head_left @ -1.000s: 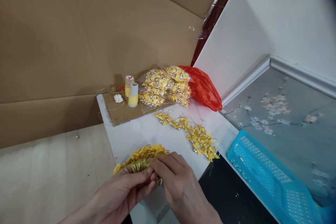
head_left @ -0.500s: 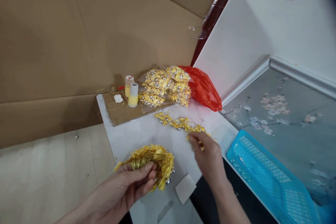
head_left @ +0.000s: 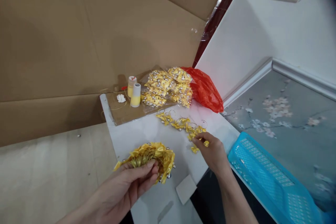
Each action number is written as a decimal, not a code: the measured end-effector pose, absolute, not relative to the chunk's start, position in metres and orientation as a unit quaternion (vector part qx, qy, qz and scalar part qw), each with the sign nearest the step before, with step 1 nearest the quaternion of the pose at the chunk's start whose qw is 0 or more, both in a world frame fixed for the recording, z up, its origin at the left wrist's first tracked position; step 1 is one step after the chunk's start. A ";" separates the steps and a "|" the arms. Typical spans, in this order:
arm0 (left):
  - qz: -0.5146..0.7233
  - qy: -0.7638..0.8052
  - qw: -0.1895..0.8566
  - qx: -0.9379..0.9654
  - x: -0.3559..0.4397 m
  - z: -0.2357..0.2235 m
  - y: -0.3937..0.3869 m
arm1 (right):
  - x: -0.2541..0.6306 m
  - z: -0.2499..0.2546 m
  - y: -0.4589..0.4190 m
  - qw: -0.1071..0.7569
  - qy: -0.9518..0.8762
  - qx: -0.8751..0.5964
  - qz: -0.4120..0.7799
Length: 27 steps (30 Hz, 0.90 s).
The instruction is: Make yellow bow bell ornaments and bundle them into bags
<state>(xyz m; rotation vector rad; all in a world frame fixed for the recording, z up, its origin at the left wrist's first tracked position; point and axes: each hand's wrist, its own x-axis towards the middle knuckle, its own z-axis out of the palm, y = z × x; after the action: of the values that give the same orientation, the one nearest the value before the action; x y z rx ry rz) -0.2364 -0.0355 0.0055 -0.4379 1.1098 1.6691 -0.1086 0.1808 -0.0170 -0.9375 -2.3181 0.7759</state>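
My left hand (head_left: 131, 185) is closed round a bunch of yellow ribbon bows (head_left: 164, 154) with silver bells, the thumb pressed on their gathered gold cords (head_left: 143, 159). The bows fan out above and beyond my fingers. At the right, my right hand (head_left: 211, 148) pinches at a loose yellow ribbon bow (head_left: 193, 132) in a row on the white tabletop (head_left: 136, 133). Its fingertips partly hide what they grip. More loose bows (head_left: 165, 117) with thin cord loops lie to the left of that hand.
Clear bags of yellow bows (head_left: 160, 80) lie behind, beside a red plastic bag (head_left: 206, 89). Two thread spools (head_left: 135, 96) stand on a cardboard piece (head_left: 119, 112). A blue basket (head_left: 273, 182) is at the right, a small pale square (head_left: 186, 189) in front. Cardboard (head_left: 65, 42) walls the back.
My right hand has shifted slightly right and down, its fingers now at the loose bows. My left hand still holds the bunch. The view has moved a little.
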 end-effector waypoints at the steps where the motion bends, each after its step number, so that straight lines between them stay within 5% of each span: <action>1: 0.695 0.463 0.520 -0.178 -0.236 0.005 -0.035 | -0.108 -0.013 0.178 0.256 -0.853 -0.334 0.310; 8: 0.695 0.459 0.531 -0.156 -0.233 0.004 -0.035 | -0.121 0.011 0.138 0.266 -0.855 -0.237 0.377; 15: 0.703 0.438 0.541 -0.144 -0.234 0.001 -0.038 | -0.123 0.019 0.090 0.204 -0.965 -0.030 0.162; 27: 0.694 0.431 0.559 -0.140 -0.234 -0.004 -0.042 | -0.125 0.011 0.090 0.169 -0.963 -0.028 0.208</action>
<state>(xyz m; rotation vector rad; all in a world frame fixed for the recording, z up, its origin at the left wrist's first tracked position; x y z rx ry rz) -0.2340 -0.0416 -0.0044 -0.3295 1.0154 1.6371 -0.1251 0.0904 0.0106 -0.0800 -2.7386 0.5905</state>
